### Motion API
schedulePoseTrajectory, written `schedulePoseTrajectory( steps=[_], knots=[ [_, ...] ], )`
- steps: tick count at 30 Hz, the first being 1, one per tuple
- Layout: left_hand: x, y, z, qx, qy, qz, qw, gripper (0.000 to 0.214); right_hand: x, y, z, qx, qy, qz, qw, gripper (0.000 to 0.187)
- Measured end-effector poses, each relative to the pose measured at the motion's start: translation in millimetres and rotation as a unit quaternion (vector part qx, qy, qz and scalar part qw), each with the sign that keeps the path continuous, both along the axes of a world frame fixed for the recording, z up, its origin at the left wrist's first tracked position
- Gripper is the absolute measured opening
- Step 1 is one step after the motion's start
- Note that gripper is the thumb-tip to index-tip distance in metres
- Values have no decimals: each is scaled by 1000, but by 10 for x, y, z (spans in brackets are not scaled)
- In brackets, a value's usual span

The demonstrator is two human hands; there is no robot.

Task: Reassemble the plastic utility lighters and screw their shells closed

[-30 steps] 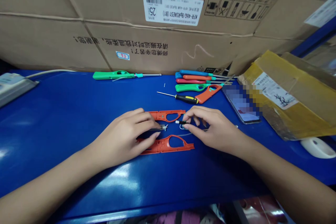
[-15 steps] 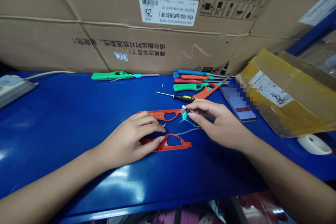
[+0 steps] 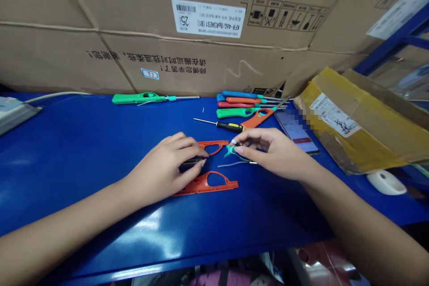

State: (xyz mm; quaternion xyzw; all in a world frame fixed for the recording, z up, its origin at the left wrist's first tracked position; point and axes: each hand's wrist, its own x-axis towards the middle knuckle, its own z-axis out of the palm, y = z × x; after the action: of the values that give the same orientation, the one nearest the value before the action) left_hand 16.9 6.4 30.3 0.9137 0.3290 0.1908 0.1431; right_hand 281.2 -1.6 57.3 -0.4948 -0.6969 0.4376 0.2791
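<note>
Two orange lighter shell halves lie on the blue table (image 3: pixel 83 143): the far half (image 3: pixel 214 146) and the near half (image 3: pixel 208 185). My left hand (image 3: pixel 166 167) rests between them, its fingertips pinched on a dark slim part (image 3: pixel 192 161). My right hand (image 3: pixel 268 149) hovers just right of the far half, fingers pinched on a small teal piece (image 3: pixel 231 149) with thin wires trailing from it. A grey wire (image 3: pixel 234 163) lies on the table below that hand.
A black-and-yellow screwdriver (image 3: pixel 224 126) lies behind the hands. Several coloured lighters (image 3: pixel 244 105) are stacked at the back, and a green lighter (image 3: pixel 147 97) lies to the left. A phone (image 3: pixel 295 132), a taped box (image 3: pixel 355 120), a white mouse (image 3: pixel 385 182) and cardboard boxes (image 3: pixel 167 31) surround the area.
My right hand lifted a teal piece with wires up off the table and holds it by the far orange half. My left hand stayed put, pinching the dark part.
</note>
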Motion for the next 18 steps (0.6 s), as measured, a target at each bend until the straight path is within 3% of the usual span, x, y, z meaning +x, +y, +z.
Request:
schedulePoseTrajectory(
  steps=[5, 10, 18],
  knots=[
    [337, 182, 75, 17, 65, -10, 998, 25, 52, -13, 47, 15, 10, -9, 1000, 26],
    [621, 350, 45, 53, 100, -54, 992, 24, 80, -37, 97, 36, 21, -7, 999, 19],
    [759, 442, 45, 59, 108, -109, 986, 14, 107, -40, 158, 54, 6, -15, 998, 16]
  ],
)
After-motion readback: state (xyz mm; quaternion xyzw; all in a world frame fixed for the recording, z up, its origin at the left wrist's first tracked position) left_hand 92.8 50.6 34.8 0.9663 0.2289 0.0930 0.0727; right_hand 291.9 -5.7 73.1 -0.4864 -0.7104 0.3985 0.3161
